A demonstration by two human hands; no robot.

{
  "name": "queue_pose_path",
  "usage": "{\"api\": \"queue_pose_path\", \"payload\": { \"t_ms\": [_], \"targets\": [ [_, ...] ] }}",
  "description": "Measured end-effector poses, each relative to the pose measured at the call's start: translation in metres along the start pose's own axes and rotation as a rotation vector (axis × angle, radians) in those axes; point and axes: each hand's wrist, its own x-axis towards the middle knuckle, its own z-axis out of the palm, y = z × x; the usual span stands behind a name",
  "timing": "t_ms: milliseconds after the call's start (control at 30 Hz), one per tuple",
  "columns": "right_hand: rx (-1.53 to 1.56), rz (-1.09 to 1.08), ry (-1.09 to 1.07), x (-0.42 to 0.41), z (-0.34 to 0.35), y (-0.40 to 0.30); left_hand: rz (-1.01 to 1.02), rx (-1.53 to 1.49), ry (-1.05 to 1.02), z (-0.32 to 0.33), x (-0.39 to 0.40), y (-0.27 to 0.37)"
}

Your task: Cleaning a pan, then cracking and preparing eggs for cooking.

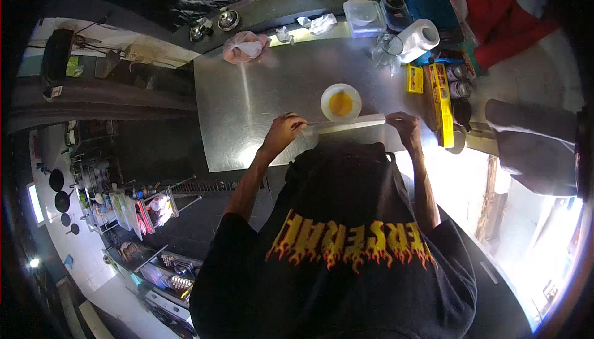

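My left hand [286,127] pinches one end of a thin, pale, partly see-through sheet [357,122], perhaps paper or film. At its other end my right hand [404,125] holds the corner between thumb and fingers. The sheet is stretched across in front of my dark apron, low over the near part of a steel worktop [278,88]. Just beyond it stands a white bowl [327,96] holding an orange-yellow liquid [340,103] that looks like beaten egg. The sheet's far edge appears to overlap the bowl's near rim; whether they touch cannot be told.
A knotted plastic bag [243,47] and crumpled paper [320,24] lie at the back. To the right are a clear glass jug [388,49], a white roll [420,41], plastic containers [364,16], yellow boxes [441,102] and cans [460,89]. Stocked shelving [134,204] stands to the left.
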Motion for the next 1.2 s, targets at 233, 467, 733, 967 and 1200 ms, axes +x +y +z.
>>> {"api": "queue_pose_path", "payload": {
  "t_ms": [233, 467, 733, 967, 1200],
  "targets": [
    [-0.180, -0.102, -0.103, 0.020, -0.012, -0.020, 0.036, -0.202, -0.099, -0.017, 0.004, -0.006],
    [-0.087, -0.056, -0.176, 0.039, -0.021, -0.036, 0.011, -0.362, -0.084, -0.027, 0.015, -0.006],
    [0.014, -0.025, -0.191, 0.096, -0.003, -0.031, -0.119, -0.539, -0.021, -0.037, 0.048, -0.029],
    [0.139, 0.192, -0.078, 0.162, 0.026, 0.064, -0.417, -0.795, 0.118, 0.018, 0.134, -0.102],
    [0.067, 0.389, -0.096, 0.142, 0.072, 0.119, -0.503, -0.591, 0.181, 0.093, 0.105, -0.135]
  ]
}}
